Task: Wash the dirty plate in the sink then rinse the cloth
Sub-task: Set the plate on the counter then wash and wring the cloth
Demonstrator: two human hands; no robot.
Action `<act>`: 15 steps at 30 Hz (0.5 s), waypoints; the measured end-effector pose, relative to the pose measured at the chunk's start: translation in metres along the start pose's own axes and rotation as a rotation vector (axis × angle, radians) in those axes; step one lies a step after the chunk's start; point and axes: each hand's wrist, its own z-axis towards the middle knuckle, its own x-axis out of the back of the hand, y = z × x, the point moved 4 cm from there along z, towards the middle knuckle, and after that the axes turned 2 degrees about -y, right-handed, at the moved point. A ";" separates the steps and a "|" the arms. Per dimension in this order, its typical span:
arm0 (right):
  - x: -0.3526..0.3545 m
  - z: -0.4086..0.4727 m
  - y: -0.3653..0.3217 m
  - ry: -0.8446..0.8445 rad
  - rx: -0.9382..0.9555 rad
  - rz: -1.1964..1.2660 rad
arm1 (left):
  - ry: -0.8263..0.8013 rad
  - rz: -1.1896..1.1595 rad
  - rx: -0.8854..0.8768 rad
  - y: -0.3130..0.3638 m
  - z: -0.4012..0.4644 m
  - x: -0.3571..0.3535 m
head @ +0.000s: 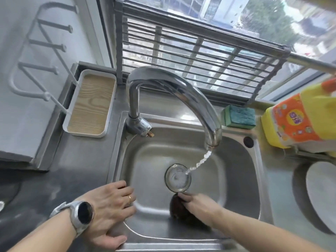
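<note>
Sink: stainless steel, single basin, set into grey counter.
Tap: chrome, arched, mounted at sink's rear left corner; running.
Water stream: thin, falling onto drain at basin centre.
Cloth: dark, bunched, on basin floor just in front of drain, toward near right corner; partly covered by right hand.
Right hand: inside basin, fingers curled over the cloth and grasping it, fingertips touching drain's near edge.
Left hand: resting on sink's near left corner, fingers relaxed and spread over rim, grasping nothing; ring on one finger, watch on wrist.
Plate: white, on counter at right edge, well apart from the basin; cut off by frame, so surface condition hard to judge, apparently clean.
Sponge: green and blue, on sink's rear rim, right of tap.
Detergent bottle: yellow, orange label, at rear right corner of counter.
Tray: white rim, wood-grain base, on counter left of tap.
Rack: white, pegged, attached to tray's left side.
Window grille: grey bars, behind sink.
</note>
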 end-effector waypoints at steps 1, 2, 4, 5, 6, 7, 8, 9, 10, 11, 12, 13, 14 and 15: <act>0.004 -0.008 0.018 0.010 -0.071 0.039 | 0.004 -0.001 -0.003 0.000 -0.001 0.000; 0.008 -0.011 0.036 -0.009 -0.135 0.064 | 0.010 -0.001 -0.006 0.000 -0.001 0.000; 0.022 -0.002 0.059 0.027 -0.255 0.063 | 0.015 -0.002 -0.009 -0.001 -0.002 0.001; 0.029 0.007 0.067 0.066 -0.261 0.019 | 0.016 0.001 -0.014 -0.002 -0.001 0.002; 0.038 0.017 0.073 0.109 -0.268 -0.025 | 0.019 0.003 -0.017 -0.002 0.000 0.002; 0.047 0.026 0.080 0.180 -0.299 -0.003 | 0.020 0.003 -0.016 -0.002 0.000 0.002; 0.059 0.034 0.084 0.233 -0.325 -0.028 | 0.019 0.000 -0.011 -0.002 0.001 0.003; 0.068 0.045 0.088 0.273 -0.319 -0.071 | 0.018 0.000 -0.009 -0.002 0.002 0.003; 0.074 0.053 0.088 0.262 -0.287 -0.129 | 0.016 -0.001 -0.011 -0.001 0.003 0.004; 0.080 0.056 0.085 0.272 -0.250 -0.167 | 0.014 -0.009 -0.014 0.000 0.003 0.005; 0.080 0.056 0.087 0.254 -0.218 -0.196 | 0.014 -0.015 -0.011 0.000 0.003 0.005; 0.079 0.054 0.088 0.237 -0.207 -0.224 | 0.016 -0.016 -0.004 0.000 0.003 0.005; 0.076 0.044 0.091 0.203 -0.244 -0.259 | 0.018 -0.017 -0.002 0.000 0.003 0.005; 0.071 0.032 0.096 0.186 -0.316 -0.295 | 0.015 -0.019 -0.005 0.001 0.003 0.004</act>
